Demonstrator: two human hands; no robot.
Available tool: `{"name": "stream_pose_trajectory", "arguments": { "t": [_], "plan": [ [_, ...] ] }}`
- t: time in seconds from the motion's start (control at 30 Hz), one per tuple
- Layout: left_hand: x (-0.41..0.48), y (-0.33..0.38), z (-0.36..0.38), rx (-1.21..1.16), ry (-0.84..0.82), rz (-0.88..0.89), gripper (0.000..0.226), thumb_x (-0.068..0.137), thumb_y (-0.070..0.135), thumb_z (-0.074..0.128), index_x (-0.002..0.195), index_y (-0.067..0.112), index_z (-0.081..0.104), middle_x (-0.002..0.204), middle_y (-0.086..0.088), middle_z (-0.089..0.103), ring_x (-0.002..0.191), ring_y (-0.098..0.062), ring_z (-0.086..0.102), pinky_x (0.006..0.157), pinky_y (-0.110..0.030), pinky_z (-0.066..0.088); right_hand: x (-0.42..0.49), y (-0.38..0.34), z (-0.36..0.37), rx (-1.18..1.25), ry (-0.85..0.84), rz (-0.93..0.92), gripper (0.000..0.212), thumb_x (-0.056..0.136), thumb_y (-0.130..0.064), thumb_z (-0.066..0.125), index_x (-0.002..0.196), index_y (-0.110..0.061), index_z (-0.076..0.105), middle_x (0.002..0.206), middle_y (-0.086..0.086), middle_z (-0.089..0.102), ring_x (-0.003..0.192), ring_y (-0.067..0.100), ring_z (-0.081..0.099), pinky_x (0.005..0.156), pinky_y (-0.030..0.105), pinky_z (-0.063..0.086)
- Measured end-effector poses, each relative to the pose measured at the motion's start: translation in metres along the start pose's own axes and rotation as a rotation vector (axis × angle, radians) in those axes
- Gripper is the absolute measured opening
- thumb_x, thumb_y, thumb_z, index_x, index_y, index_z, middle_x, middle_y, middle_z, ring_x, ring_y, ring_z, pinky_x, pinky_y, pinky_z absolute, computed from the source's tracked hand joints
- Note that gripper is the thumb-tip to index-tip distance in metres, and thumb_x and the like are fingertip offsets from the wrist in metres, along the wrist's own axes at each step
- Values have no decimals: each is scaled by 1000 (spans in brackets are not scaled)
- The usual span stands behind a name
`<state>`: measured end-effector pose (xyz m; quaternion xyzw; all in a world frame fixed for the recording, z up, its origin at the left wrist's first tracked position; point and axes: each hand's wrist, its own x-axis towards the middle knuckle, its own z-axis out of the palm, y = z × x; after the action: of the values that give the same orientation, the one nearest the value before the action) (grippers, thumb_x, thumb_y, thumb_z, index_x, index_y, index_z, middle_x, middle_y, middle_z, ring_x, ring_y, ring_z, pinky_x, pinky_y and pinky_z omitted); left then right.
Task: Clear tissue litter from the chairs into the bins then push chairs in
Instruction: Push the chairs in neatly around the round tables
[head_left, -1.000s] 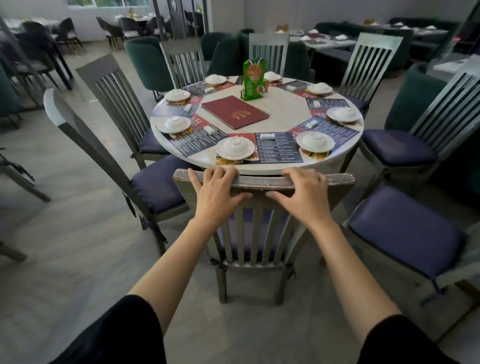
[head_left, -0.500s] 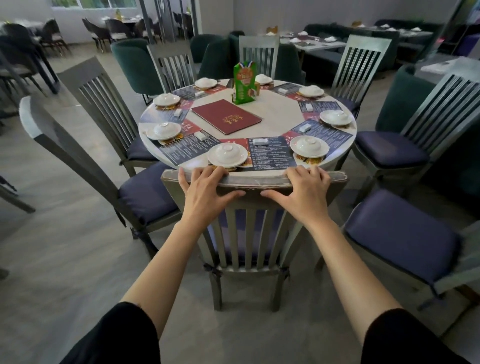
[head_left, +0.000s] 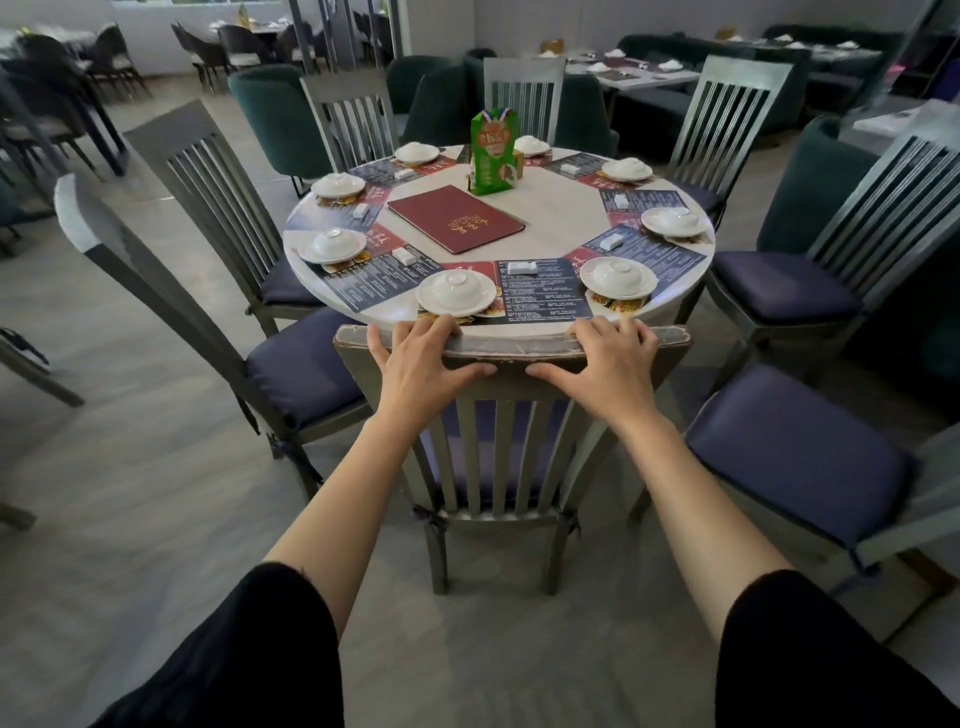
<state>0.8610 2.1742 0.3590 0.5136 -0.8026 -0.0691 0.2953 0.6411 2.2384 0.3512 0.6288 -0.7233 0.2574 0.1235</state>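
The fingers (head_left: 441, 330) of the left hand (head_left: 421, 364) curl over the worn top rail of the grey slatted wooden chair (head_left: 498, 457), with the thumb stretched along the rail's near face. The right hand (head_left: 608, 369) grips the same rail in mirror fashion, and the two thumbs almost meet in the middle. The rail sits right at the near edge of the round white table (head_left: 561, 228); from where I stand I cannot tell whether it touches the rim. The seat is tucked beneath the table, showing only as dark blue between the slats.

I see no tissue on any seat, and no bin. This chair looks as good as home, I'd say. Any last push should be light and even from both hands so it runs straight. It should stop short of knocking the table and rattling the white lidded bowl (head_left: 456, 293) just beyond the left fingers. The navy-cushioned chair left of the table (head_left: 301, 369) and the navy-cushioned chair right of the table (head_left: 795, 447) stand pulled out at an angle, and likely want pushing in next.
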Motion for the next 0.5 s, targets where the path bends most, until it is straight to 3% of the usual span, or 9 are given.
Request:
{"name": "stream_pose_trajectory", "arguments": {
  "t": [0.33,0.5],
  "plan": [
    [6,20,7,52,-43,3,51,76,66,58,103,25,47,112,3,55,120,-26,39,108,-64,0,13,19,-10,25,-100,19,68,69,-82,50,100,-22,57,112,-2,61,111,24,46,101,42,24],
    [4,16,8,54,-15,-3,51,75,68,58,104,27,48,109,5,56,120,-24,40,109,-62,0,8,16,-6,1,-63,17,66,70,-83,46,98,-24,55,107,-5,59,108,22,45,100,41,25]
  ]
}}
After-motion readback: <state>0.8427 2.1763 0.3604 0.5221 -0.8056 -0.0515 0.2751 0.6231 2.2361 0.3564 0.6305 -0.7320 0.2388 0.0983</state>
